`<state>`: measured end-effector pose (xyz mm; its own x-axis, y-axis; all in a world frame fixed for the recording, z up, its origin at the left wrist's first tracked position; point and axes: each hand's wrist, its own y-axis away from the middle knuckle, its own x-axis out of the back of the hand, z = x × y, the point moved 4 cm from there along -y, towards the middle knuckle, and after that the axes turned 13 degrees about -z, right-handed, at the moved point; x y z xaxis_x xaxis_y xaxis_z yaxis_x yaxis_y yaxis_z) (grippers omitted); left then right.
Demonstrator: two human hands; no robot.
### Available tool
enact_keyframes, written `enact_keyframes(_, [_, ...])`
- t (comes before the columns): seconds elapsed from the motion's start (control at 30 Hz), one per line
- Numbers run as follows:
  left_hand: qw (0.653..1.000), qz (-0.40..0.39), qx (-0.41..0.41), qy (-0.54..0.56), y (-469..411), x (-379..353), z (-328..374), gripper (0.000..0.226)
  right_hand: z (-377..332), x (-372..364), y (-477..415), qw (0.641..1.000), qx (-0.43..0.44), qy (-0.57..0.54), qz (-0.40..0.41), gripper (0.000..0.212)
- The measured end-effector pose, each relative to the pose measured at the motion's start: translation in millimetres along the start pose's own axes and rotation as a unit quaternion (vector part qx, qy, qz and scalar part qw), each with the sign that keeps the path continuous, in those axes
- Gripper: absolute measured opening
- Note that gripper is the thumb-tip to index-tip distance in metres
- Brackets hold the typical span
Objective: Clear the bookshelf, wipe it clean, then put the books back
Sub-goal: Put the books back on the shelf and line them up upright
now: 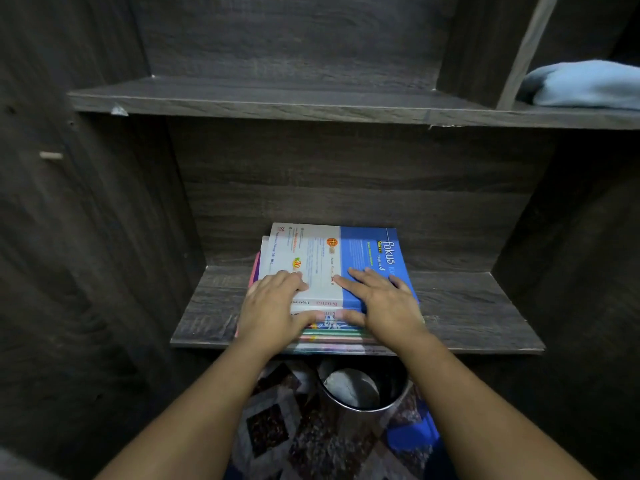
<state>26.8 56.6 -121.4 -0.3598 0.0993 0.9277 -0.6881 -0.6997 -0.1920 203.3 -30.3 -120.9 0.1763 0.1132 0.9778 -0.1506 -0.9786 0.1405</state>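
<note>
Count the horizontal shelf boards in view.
2. Upper shelf spans the top, a blue cloth on its right end. Lower shelf carries the book stack, under the left hand and right hand. More may lie out of frame.

Dark wooden shelf with a flat stack of books

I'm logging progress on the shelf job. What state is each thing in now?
Book stack: lying flat on the lower shelf.
Left hand: fingers flat on the stack, thumb against its front.
Right hand: the same.
Blue cloth: bunched up on the upper shelf.
Metal bin: open, something pale inside.
</note>
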Motion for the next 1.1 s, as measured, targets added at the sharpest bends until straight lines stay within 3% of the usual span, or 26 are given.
enact_keyframes(0.2, [0.998,-0.053,0.041,0.002,-6.9,14.6,17.8,0.051,-5.9,3.2,6.5,1.000,-0.020,-0.006,-0.009,0.059])
enact_keyframes(0.37, [0.973,-0.193,0.100,-0.075,-8.7,1.3,18.3,0.071,8.4,6.3,12.2,0.999,-0.037,0.019,-0.032,0.062])
enact_keyframes(0.47, [0.957,-0.228,0.166,-0.073,-9.0,-0.2,12.2,0.087,16.4,8.3,11.3,0.996,-0.066,0.006,-0.056,0.070])
enact_keyframes(0.6, [0.964,-0.209,0.158,-0.036,-9.3,1.6,4.4,0.092,19.8,7.9,6.5,0.995,-0.072,0.003,-0.065,0.074])
enact_keyframes(0.83, [0.979,-0.176,0.098,-0.004,-3.9,11.5,-6.6,0.073,17.3,7.5,2.5,0.996,-0.067,0.037,-0.054,0.072])
enact_keyframes(1.0, [0.979,-0.125,0.082,-0.141,-2.3,6.8,6.6,0.066,13.9,12.8,4.3,0.996,-0.060,0.040,-0.043,0.071])
enact_keyframes(1.1, [0.984,-0.133,0.033,-0.116,-6.4,3.9,20.7,0.064,7.3,19.4,7.0,0.995,-0.059,0.082,-0.001,0.065])
